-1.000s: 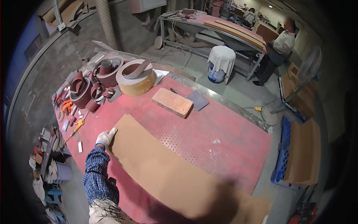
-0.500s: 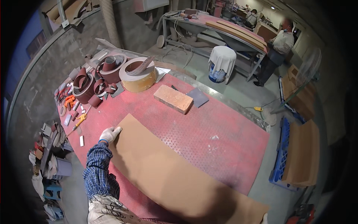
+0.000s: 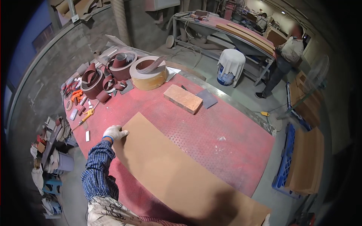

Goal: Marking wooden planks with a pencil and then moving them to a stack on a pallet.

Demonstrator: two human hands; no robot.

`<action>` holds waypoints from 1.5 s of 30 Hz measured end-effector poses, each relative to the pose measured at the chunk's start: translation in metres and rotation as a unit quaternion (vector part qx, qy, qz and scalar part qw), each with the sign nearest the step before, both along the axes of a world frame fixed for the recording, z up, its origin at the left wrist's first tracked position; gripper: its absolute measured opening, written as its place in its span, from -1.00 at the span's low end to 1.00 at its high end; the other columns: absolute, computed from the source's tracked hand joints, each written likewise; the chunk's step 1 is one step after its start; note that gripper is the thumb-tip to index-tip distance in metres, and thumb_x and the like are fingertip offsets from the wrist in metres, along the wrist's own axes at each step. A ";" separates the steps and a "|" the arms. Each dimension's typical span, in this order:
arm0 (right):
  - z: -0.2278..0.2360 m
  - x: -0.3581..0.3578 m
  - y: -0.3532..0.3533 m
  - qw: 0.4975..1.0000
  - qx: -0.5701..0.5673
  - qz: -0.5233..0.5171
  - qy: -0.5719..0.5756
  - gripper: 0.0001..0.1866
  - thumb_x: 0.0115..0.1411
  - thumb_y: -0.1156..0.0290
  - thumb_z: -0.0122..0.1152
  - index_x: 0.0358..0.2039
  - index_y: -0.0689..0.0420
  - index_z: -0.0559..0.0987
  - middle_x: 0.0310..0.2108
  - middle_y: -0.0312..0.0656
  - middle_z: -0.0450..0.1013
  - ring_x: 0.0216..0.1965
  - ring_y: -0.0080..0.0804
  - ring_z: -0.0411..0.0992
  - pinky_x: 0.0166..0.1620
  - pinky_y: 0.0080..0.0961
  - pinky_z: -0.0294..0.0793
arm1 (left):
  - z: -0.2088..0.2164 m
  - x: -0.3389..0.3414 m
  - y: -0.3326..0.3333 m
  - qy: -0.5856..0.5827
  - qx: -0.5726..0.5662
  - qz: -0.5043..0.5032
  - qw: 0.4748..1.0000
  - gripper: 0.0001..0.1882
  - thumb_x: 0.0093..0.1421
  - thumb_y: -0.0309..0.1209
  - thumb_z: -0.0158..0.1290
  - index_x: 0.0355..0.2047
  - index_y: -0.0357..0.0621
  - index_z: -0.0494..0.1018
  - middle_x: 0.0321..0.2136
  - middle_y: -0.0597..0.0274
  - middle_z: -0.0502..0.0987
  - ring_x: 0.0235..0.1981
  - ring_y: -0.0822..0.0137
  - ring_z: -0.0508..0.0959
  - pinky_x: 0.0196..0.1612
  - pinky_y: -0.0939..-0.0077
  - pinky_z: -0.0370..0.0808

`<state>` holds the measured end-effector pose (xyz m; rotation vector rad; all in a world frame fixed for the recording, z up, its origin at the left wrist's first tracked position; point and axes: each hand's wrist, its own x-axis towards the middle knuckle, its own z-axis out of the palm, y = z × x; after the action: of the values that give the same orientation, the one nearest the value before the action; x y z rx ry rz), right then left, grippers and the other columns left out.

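A long, thin brown board (image 3: 171, 165), slightly curved, lies slantwise in front of me above the red dimpled tabletop (image 3: 233, 150). My left hand (image 3: 114, 133), in a white glove, is closed on its far left end, with the thumb on top. At the near right end, my right hand (image 3: 266, 220) shows only gloved fingertips at the board's edge; the rest is out of view. An orange-brown brick-like block (image 3: 183, 98) rests beyond the board, beside a flat grey sheet (image 3: 207, 98).
Abrasive rolls (image 3: 92, 83) and a wide tan-sided roll (image 3: 148, 80) crowd the table's far left, near a yellow air gun (image 3: 87, 114). Curved brown boards (image 3: 306, 162) sit on a blue pallet (image 3: 283, 165) at right. A person (image 3: 284, 56) stands by another bench.
The whole view has shifted slightly, so the table's things appear further right. Both hands keep their hold on the board. The standing person's legs have moved further apart.
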<state>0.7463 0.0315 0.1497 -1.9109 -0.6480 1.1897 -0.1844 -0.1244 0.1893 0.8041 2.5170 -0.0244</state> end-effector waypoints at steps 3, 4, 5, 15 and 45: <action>-0.001 -0.001 0.000 1.000 0.002 0.002 0.001 -0.06 0.22 -0.41 -0.15 0.31 0.16 0.23 0.26 -0.08 0.26 0.23 -0.19 0.26 0.22 -0.28 0.31 | -0.023 -0.012 -0.004 -0.046 0.114 0.062 0.990 -0.20 0.09 0.27 0.01 -0.07 -0.31 0.52 -0.10 -0.19 0.56 0.01 -0.12 0.51 0.08 0.11 0.41; 0.002 0.001 -0.002 1.000 0.001 0.001 -0.001 -0.06 0.22 -0.41 -0.16 0.31 0.17 0.23 0.26 -0.08 0.26 0.23 -0.19 0.25 0.22 -0.28 0.31 | -0.025 -0.011 0.003 -0.030 0.096 0.058 0.993 -0.18 0.11 0.28 0.00 -0.08 -0.35 0.52 -0.10 -0.25 0.55 0.01 -0.13 0.51 0.10 0.11 0.40; 0.003 0.001 -0.002 1.000 -0.001 0.002 -0.001 -0.06 0.22 -0.41 -0.16 0.31 0.17 0.23 0.26 -0.08 0.26 0.23 -0.19 0.25 0.22 -0.28 0.30 | -0.027 -0.005 0.007 -0.031 0.096 0.058 0.993 -0.18 0.11 0.28 0.00 -0.08 -0.35 0.52 -0.10 -0.25 0.55 0.01 -0.13 0.51 0.10 0.11 0.40; 0.003 0.013 0.000 1.000 0.002 0.014 0.000 -0.05 0.22 -0.41 -0.16 0.31 0.18 0.23 0.26 -0.07 0.25 0.25 -0.19 0.24 0.23 -0.27 0.29 | -0.034 0.041 -0.016 0.131 0.112 0.118 0.978 -0.22 0.17 0.26 -0.09 -0.09 -0.33 0.50 -0.12 -0.26 0.51 0.00 -0.14 0.47 0.10 0.10 0.39; 0.083 0.048 -0.016 0.973 -0.053 -0.012 -0.224 0.02 0.21 -0.47 -0.49 0.28 0.26 0.13 0.22 0.06 0.23 0.27 -0.11 0.15 0.37 -0.18 -0.08 | 0.014 0.072 -0.111 -0.004 0.340 0.214 0.916 -0.18 0.36 0.20 -0.36 -0.24 -0.45 0.49 -0.33 -0.27 0.56 -0.15 -0.16 0.53 -0.03 0.18 0.37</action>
<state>0.7941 0.0154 0.2332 -2.2974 -0.8043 0.7908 -0.1122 -0.2349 0.2031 0.4541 2.6438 1.0456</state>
